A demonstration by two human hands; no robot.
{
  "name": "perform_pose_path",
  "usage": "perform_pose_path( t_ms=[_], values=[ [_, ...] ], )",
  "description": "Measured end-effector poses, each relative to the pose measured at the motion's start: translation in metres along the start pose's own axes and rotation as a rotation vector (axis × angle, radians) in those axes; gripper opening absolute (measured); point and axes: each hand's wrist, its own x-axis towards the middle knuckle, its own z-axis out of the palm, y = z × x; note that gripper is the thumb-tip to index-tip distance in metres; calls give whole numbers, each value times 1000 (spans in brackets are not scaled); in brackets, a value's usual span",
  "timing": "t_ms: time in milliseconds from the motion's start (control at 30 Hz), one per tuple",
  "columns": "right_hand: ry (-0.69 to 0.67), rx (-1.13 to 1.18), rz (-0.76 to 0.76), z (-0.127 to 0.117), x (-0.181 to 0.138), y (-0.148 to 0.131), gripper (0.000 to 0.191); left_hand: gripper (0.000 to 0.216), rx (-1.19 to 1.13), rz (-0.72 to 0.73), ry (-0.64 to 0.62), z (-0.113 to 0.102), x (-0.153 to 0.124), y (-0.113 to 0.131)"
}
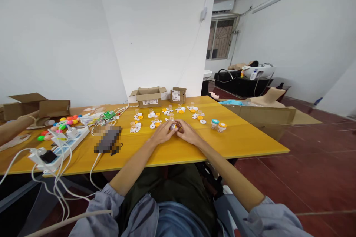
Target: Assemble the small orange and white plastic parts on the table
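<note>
My left hand (164,132) and my right hand (187,132) meet on the yellow table (236,140), fingers curled together around a small white and orange part (174,127) held between them. Just beyond my hands lie several small clear cups, white lids and orange lids (167,113) in loose groups. Two assembled little pots, one with a teal lid (214,123) and one with an orange lid (221,126), stand to the right of my right hand.
Two open cardboard boxes (148,97) stand at the table's far edge. At left lie a white power strip (65,142) with cables, a dark blurred device (108,140), coloured plastic eggs (68,120) and another person's arm (13,127). A big flattened carton (267,113) lies right.
</note>
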Motion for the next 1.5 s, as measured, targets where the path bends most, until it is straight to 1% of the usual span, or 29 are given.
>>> perform_pose_path(
  t_ms=[133, 233, 300, 400, 600, 700, 833, 933, 1133, 1267, 1333, 1400, 1500],
  values=[
    [-2, 18, -4, 1, 2, 1, 32, 25, 1, -32, -1, 0, 0, -1],
    [-5, 14, 11, 1, 3, 1, 31, 25, 5, -36, -2, 0, 0, -1],
    [-31, 16, 32, 0, 3, -1, 31, 26, 10, -44, 0, 0, 0, -1],
    [-80, 10, 49, -1, 3, -4, 23, 28, 18, -80, 0, 1, 0, -2],
    [-5, -47, 49, -4, 2, -8, 20, 28, 20, -161, -34, -1, 1, 2],
    [1, -54, 64, -4, 2, -9, 19, 29, 15, -193, -58, -3, 1, 6],
    [9, -64, 66, -5, 1, -11, 13, 29, 13, -221, -86, -6, 1, 9],
    [29, -87, 52, -5, 0, -10, 9, 32, 24, -232, -97, -5, 1, 9],
    [50, -92, 37, -5, -1, -9, 9, 31, 84, -253, -121, -4, 3, 8],
    [33, -35, 37, -4, 0, -8, 11, 38, 127, -263, -125, -2, 4, 7],
    [-3, 12, 58, -4, 1, -8, 15, 41, 137, -264, -122, -2, 4, 6],
    [-41, 61, 97, -4, 2, -7, 24, 43, 144, -258, -116, -1, 4, 6],
    [-58, 112, 131, -4, 2, -8, 35, 45, 147, -256, -110, -1, 4, 5]
  ],
)
